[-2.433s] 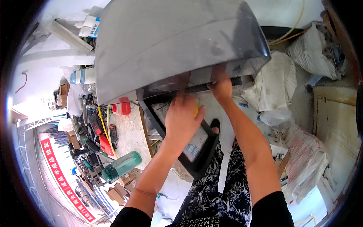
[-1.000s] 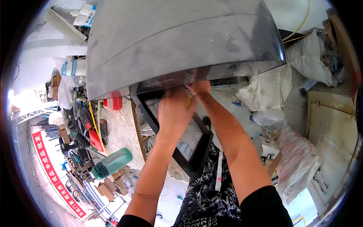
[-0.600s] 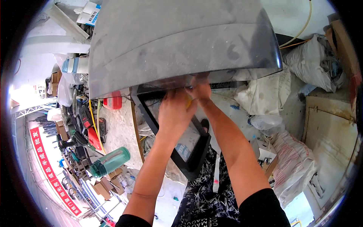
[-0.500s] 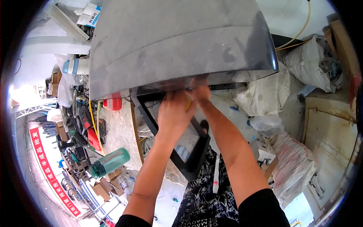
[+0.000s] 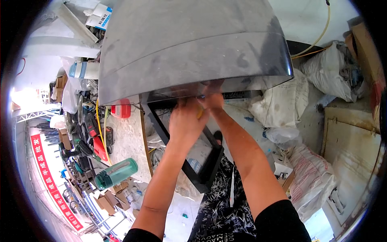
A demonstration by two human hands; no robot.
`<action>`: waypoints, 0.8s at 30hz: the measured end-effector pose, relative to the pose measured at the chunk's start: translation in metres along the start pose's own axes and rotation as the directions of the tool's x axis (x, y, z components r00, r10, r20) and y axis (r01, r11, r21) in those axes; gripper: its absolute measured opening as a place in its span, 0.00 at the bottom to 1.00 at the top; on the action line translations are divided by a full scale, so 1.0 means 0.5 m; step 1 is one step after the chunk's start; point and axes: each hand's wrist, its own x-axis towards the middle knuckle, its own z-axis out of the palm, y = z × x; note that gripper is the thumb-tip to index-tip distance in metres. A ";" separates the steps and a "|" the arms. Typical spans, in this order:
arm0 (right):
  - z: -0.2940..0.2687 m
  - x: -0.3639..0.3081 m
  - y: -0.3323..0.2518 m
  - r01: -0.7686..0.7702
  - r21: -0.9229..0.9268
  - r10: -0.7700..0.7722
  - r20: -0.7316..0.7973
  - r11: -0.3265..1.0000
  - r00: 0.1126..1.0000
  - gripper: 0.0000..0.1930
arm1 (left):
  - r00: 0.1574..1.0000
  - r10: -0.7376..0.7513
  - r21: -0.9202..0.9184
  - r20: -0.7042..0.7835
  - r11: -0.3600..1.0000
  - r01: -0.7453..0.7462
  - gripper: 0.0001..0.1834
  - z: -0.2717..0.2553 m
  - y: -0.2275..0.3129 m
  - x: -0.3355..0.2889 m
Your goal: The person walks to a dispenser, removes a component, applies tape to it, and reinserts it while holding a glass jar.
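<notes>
A big grey machine cover with smudged panels hangs over the work, and both my hands reach in under its lower edge. Below it a black rectangular frame slants toward my legs. My left hand lies over the frame's opening, fingers curled, with a small yellow piece showing at its right side. Close against it, my right hand is closed too, its fingers partly behind the cover's rim. What the fingers hold is mostly hidden.
At left, a workbench carries a red container, a translucent green bottle, power tools and cables. White woven sacks and a striped sack lie at right, beside a worn metal cabinet.
The view has shifted slightly. Both hands stay together under the cover's edge, with only small movement; the right hand sits a little differently.
</notes>
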 end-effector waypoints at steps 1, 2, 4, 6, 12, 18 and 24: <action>-0.001 0.000 0.001 0.001 -0.002 -0.001 -0.001 1.000 1.000 0.43 | 1.000 -0.010 -0.001 0.015 1.000 0.010 0.17 -0.001 0.003 0.000; -0.001 -0.002 0.002 0.000 0.029 0.001 -0.043 1.000 0.999 0.44 | 0.999 -0.020 0.000 0.030 1.000 0.020 0.17 -0.001 0.004 0.000; 0.004 0.000 0.008 0.000 0.059 0.005 -0.085 0.998 0.996 0.44 | 0.999 -0.016 -0.002 0.028 1.000 0.016 0.17 -0.001 0.006 0.002; 0.014 0.007 0.022 0.038 0.130 -0.024 -0.107 0.991 0.994 0.46 | 1.000 -0.009 -0.005 0.028 1.000 0.009 0.17 0.002 0.009 0.004; 0.026 0.013 0.023 0.065 0.116 -0.055 -0.091 0.991 0.994 0.47 | 1.000 -0.002 0.007 0.003 1.000 0.002 0.17 0.004 0.006 0.003; 0.024 0.008 0.020 0.009 0.122 0.005 -0.113 0.992 0.994 0.47 | 1.000 -0.010 0.007 -0.002 1.000 0.010 0.17 0.006 0.014 0.008; 0.005 -0.008 0.005 -0.063 0.286 0.084 -0.062 0.956 0.994 0.36 | 1.000 -0.009 -0.001 -0.014 1.000 0.009 0.17 0.006 0.012 0.006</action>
